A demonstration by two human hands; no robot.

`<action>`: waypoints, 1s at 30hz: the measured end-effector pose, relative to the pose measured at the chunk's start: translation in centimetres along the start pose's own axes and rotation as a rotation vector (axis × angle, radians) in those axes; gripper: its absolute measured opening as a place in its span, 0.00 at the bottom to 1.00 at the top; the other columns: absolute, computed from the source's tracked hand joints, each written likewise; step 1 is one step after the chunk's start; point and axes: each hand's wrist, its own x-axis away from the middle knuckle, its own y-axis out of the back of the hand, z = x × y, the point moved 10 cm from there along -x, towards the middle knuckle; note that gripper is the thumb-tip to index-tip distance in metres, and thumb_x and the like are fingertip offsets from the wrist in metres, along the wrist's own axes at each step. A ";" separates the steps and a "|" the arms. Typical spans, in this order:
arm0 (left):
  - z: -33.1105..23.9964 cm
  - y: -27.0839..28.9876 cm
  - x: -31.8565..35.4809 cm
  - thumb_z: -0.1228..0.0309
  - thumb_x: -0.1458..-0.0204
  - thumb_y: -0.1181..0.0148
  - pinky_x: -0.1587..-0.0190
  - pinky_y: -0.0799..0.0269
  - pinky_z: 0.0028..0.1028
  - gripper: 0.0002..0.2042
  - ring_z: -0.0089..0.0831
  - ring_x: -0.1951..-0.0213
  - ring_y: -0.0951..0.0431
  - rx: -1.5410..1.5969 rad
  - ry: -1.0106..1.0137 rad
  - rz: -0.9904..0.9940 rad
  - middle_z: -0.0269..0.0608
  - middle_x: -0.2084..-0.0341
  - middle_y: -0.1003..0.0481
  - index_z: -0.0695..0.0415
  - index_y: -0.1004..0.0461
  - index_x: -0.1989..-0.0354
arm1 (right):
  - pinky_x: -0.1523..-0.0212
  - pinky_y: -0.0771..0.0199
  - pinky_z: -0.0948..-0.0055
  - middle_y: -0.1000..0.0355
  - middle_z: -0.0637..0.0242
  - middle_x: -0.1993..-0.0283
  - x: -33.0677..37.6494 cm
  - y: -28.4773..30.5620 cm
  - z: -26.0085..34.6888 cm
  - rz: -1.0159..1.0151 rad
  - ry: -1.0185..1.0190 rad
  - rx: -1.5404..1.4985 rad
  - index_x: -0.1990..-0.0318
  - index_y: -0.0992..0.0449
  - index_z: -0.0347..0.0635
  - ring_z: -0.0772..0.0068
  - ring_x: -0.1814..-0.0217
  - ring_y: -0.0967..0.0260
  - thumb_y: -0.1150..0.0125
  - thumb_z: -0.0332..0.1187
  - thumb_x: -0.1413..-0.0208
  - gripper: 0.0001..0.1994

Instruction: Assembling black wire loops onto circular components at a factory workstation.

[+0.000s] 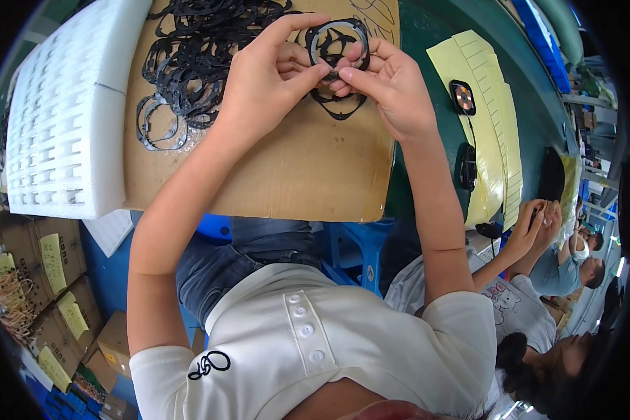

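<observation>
Both my hands are raised over a brown cardboard sheet [280,175], holding one black ring-shaped plastic frame [338,23] with a grey inner band. My left hand [259,80] grips the frame's left side, thumb and fingers closed near its lower edge. At the lower right of the frame, my right hand [402,91] pinches with thumb and fingertips; any small part between them is hidden. Just below the hands lies another black frame [340,114] on the cardboard. A tangled pile of similar black frames [189,73] spreads to the left of my left hand.
A white foam tray [63,126] with slots stands at the left. To the right, yellow sheets [493,150] on the green table carry a black square part with a copper coil [462,97] and a cable. A co-worker's hands [535,227] are farther right. Cartons [112,343] sit at lower left.
</observation>
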 end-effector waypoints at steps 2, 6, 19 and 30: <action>-0.2 0.0 0.1 0.83 0.55 0.45 0.73 0.34 0.12 0.22 0.17 0.78 0.29 -0.017 -0.004 -0.020 0.35 0.82 0.29 0.59 0.36 0.48 | 0.67 0.28 0.83 0.31 0.58 0.69 0.0 0.1 0.0 0.005 0.012 0.013 0.62 0.34 0.32 0.73 0.72 0.30 0.46 0.18 0.52 0.09; -0.5 -0.1 0.1 0.84 0.57 0.44 0.77 0.37 0.11 0.22 0.16 0.80 0.30 -0.043 -0.020 -0.047 0.34 0.83 0.29 0.57 0.34 0.50 | 0.67 0.28 0.83 0.31 0.58 0.70 -0.2 -0.1 -0.6 0.039 -0.023 -0.051 0.63 0.34 0.32 0.72 0.72 0.30 0.46 0.18 0.52 0.08; -0.6 -1.2 -1.0 0.84 0.55 0.46 0.73 0.33 0.13 0.22 0.21 0.76 0.26 0.133 0.066 0.004 0.38 0.80 0.28 0.59 0.37 0.48 | 0.68 0.27 0.82 0.31 0.58 0.70 0.1 2.5 0.8 -0.076 -0.042 -0.205 0.63 0.33 0.32 0.71 0.72 0.30 0.48 0.25 0.48 0.07; 0.3 -15.8 -6.3 0.81 0.56 0.46 0.76 0.32 0.16 0.21 0.23 0.79 0.24 0.208 0.008 0.283 0.40 0.81 0.25 0.62 0.37 0.50 | 0.69 0.34 0.86 0.31 0.63 0.71 4.8 20.1 0.7 -0.276 -0.125 0.119 0.64 0.27 0.32 0.78 0.71 0.36 0.45 0.27 0.50 0.08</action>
